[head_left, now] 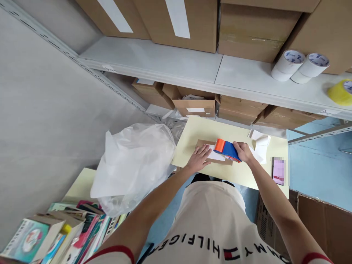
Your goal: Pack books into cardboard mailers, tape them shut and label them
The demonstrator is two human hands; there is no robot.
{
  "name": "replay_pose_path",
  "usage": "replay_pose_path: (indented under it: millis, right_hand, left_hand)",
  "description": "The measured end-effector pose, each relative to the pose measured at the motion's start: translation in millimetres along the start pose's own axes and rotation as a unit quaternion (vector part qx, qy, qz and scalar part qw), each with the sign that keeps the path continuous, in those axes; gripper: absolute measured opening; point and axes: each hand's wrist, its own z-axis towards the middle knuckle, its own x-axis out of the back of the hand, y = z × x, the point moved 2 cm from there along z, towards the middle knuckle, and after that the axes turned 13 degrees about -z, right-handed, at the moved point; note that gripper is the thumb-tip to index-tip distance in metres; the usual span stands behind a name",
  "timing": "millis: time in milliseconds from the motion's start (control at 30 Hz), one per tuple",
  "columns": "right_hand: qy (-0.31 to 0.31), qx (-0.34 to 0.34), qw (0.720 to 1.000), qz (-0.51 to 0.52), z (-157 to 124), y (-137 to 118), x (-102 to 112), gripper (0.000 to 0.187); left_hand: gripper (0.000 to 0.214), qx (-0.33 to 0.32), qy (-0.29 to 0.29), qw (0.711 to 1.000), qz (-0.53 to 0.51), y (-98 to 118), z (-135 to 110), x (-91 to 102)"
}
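Observation:
A flat brown cardboard parcel (202, 143) with a white label lies on the pale yellow table (198, 128). My left hand (200, 157) rests flat on the parcel's left part, fingers spread. My right hand (243, 151) grips a blue and orange tape dispenser (226, 148), which sits on top of the parcel, orange end pointing left.
A big clear plastic bag (132, 165) bulges left of the table. White paper scraps (261, 143) and a pink item (278, 171) lie at the table's right. Books (55, 234) are stacked bottom left. Shelves hold cartons, white tape rolls (299, 66) and a yellow roll (341, 91).

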Motion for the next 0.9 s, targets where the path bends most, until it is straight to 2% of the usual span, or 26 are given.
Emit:
replay_pose_path:
  millis: [67, 167, 233, 300, 367, 433, 500, 567, 667, 800, 900]
  right_hand:
    - [-0.023, 0.01, 0.999, -0.035, 13.1, -12.4, -8.7, 0.06]
    - [-0.029, 0.009, 0.997, -0.073, 20.1, -16.6, -13.1, 0.059]
    - [-0.033, 0.007, 0.996, -0.082, 19.7, -15.3, -11.8, 0.059]
    - [-0.033, 0.005, 0.996, -0.083, 17.7, -13.6, -10.0, 0.059]
    - [-0.032, 0.002, 0.996, -0.079, 15.1, -12.2, -9.5, 0.059]
    - [-0.031, -0.001, 0.997, -0.076, 12.3, -11.1, -10.6, 0.058]
    - [-0.029, -0.006, 0.997, -0.073, 9.5, -10.1, -12.2, 0.058]
    - [-0.021, -0.01, 0.997, -0.067, 6.7, -9.3, -13.0, 0.058]
    - [-0.012, -0.013, 0.998, -0.062, 3.3, -8.8, -13.1, 0.058]
    - [-0.014, -0.012, 0.998, -0.055, 1.4, -7.7, -12.8, 0.059]
    - [-0.02, -0.004, 0.999, -0.049, 1.5, -5.5, -12.6, 0.058]
  left_hand:
    - [0.062, -0.005, -0.008, 1.0, -0.013, 0.5, -1.0, 2.8]
    - [0.063, -0.004, -0.001, 0.998, -0.067, 3.9, -1.5, 8.8]
    - [0.058, 0.018, 0.027, 0.99, -0.139, 7.7, 0.9, 13.7]
    - [0.049, 0.061, 0.076, 0.962, -0.253, 12.2, 7.0, 18.4]
    - [0.046, 0.124, 0.101, 0.901, -0.403, 17.4, 16.6, 20.9]
    - [0.05, 0.188, 0.067, 0.812, -0.548, 23.4, 27.9, 20.9]
    - [0.053, 0.232, 0.019, 0.73, -0.643, 28.5, 37.5, 21.9]
    - [0.053, 0.262, -0.003, 0.672, -0.693, 29.6, 43.4, 24.4]
    - [0.047, 0.291, -0.023, 0.61, -0.737, 26.1, 46.1, 24.9]
    - [0.031, 0.292, -0.025, 0.537, -0.791, 23.2, 48.1, 13.2]
    - [0.028, 0.29, -0.024, 0.503, -0.814, 27.6, 50.9, 1.3]
